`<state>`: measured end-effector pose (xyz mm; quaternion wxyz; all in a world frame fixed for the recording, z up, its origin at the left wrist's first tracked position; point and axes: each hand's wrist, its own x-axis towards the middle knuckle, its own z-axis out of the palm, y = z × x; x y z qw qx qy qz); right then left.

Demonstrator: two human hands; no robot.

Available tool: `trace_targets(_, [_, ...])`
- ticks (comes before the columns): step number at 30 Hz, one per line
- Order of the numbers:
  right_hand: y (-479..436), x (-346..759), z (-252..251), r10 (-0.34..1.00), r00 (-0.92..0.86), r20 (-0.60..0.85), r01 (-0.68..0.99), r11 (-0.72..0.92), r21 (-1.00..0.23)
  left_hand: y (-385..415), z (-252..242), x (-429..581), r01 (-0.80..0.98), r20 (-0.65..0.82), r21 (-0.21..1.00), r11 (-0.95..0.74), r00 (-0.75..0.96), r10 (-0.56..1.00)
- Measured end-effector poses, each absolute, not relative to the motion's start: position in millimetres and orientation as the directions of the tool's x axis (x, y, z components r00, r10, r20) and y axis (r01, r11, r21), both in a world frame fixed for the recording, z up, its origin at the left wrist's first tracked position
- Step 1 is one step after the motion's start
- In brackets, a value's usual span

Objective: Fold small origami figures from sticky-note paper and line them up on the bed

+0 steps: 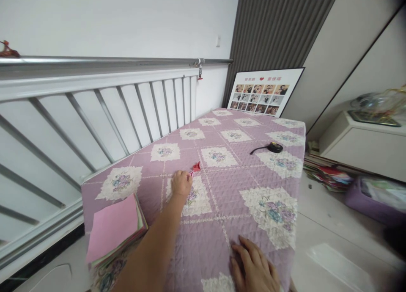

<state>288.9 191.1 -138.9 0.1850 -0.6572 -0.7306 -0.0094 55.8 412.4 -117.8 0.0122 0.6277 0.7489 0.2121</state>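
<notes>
Taking clock directions from the left hand (182, 183). Reaching out over the tabletop (234, 191) with it, fingers curled together, tips at a small pink piece (191, 173) toward two o'clock. Cannot tell whether clamped on that piece or merely touching it. Just beyond, also at two o'clock, a red piece (196, 167), sharp-cornered and folded-looking, lying on the flowered cloth. Resting the right hand (253, 266) between four and five o'clock, near the edge, palm down, fingers apart and loosely bent. At eight o'clock, a paper stack (114, 228), pink on top, with other colours along the side. Between two and three o'clock, a black gadget (274, 147) with a dark tail, marked in yellow too small to read. Far off at two o'clock, leaning behind the tabletop, a photo board (265, 93): three rows of small photos under a line of pink Chinese characters, split by a red heart, too blurred to read surely. At eleven o'clock, alongside the tabletop, a white radiator (139, 110).
</notes>
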Motion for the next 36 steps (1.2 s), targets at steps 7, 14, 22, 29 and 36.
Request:
trace_targets(7, [191.0,288.6,-138.4,0.965,-0.068,0.255,0.965,0.128,-0.227,416.3,-117.8,59.9,0.952,0.248,0.282,0.118,-0.191,0.950])
trace_targets(14, [190.8,288.2,-137.7,0.967,-0.065,0.247,0.967,0.121,-0.222,416.6,-117.4,62.1,0.958,0.232,0.250,0.141,-0.201,0.952])
trace_targets(22, [190.3,289.1,-137.5,0.966,-0.072,0.247,0.971,0.124,-0.203,420.8,-117.2,63.9,0.955,0.208,0.245,0.166,-0.219,0.953])
trace_targets(29, [190.3,290.4,-141.3,0.958,-0.090,0.274,0.972,0.145,-0.187,422.4,-115.8,65.1,0.949,0.183,0.255,0.183,-0.233,0.955])
trace_targets(36, [188.0,287.8,-135.9,0.953,-0.091,0.290,0.964,0.157,-0.213,423.6,-114.6,67.8,0.940,0.155,0.258,0.225,-0.270,0.951])
